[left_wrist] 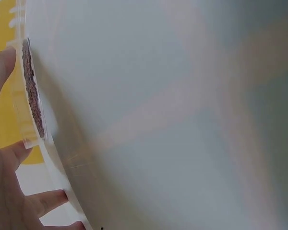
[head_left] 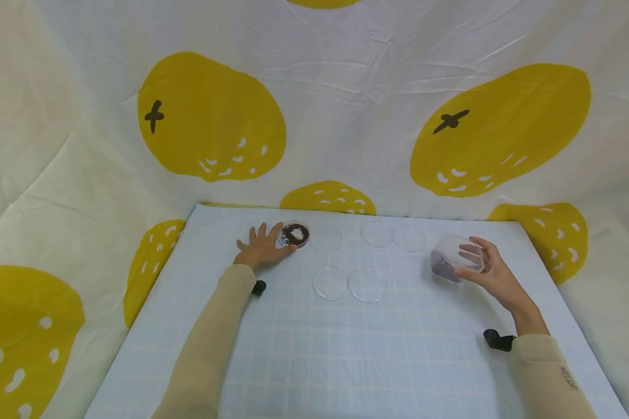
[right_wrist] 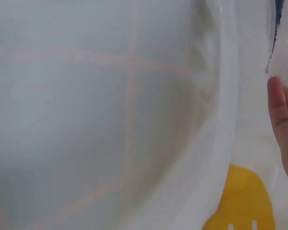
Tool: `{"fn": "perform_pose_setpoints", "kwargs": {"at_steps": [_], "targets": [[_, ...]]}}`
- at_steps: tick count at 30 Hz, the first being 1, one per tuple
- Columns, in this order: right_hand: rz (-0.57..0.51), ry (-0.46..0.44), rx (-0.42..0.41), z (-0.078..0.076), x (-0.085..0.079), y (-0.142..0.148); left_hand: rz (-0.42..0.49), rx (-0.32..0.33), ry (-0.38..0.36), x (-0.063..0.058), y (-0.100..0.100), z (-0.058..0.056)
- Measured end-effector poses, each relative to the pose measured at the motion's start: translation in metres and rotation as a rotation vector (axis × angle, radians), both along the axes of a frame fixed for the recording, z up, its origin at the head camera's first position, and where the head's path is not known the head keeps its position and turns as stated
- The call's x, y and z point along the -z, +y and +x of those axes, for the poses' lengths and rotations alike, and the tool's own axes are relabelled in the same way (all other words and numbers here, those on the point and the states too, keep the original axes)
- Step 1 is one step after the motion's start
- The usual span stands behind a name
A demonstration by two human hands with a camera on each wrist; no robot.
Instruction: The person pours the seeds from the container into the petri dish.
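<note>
My left hand (head_left: 262,249) grips a clear petri dish (head_left: 295,234) between thumb and fingers near the table's far left. Dark brown granules (left_wrist: 32,88) fill the dish's bottom, and a white patch shows on top in the head view. On the right, my right hand (head_left: 495,276) holds a clear square plastic tub (head_left: 444,261) by its side, tilted, with something purplish showing through its wall. In the right wrist view only a corner of the tub (right_wrist: 285,50) appears, with fingertips at its edge.
Between my hands lie several clear round dishes: one (head_left: 326,239) beside the filled dish, a pair (head_left: 376,235) farther right and another pair (head_left: 367,285) nearer me. The pale checked tabletop (head_left: 314,361) meets a white curtain (head_left: 340,128) with yellow fruit prints behind.
</note>
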State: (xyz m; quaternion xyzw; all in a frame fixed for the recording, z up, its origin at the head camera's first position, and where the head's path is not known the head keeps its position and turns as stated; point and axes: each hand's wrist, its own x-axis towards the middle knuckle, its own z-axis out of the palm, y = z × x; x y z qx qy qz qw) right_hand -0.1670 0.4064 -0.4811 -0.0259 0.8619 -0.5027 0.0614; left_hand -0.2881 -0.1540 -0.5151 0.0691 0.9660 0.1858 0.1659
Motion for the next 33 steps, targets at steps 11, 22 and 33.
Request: {"fn": "perform_pose_setpoints", "kwargs": {"at_steps": [11, 22, 33], "targets": [[0.023, -0.016, -0.083, 0.006, 0.002, 0.028, 0.012, -0.002, 0.000, 0.000, 0.000, 0.000], [-0.049, -0.091, -0.172, -0.001, 0.016, 0.044, 0.014, -0.001, -0.004, 0.000, 0.000, -0.001], [-0.054, -0.178, -0.163, -0.003, 0.023, 0.052, 0.009, -0.002, -0.008, 0.000, 0.000, -0.001]]}}
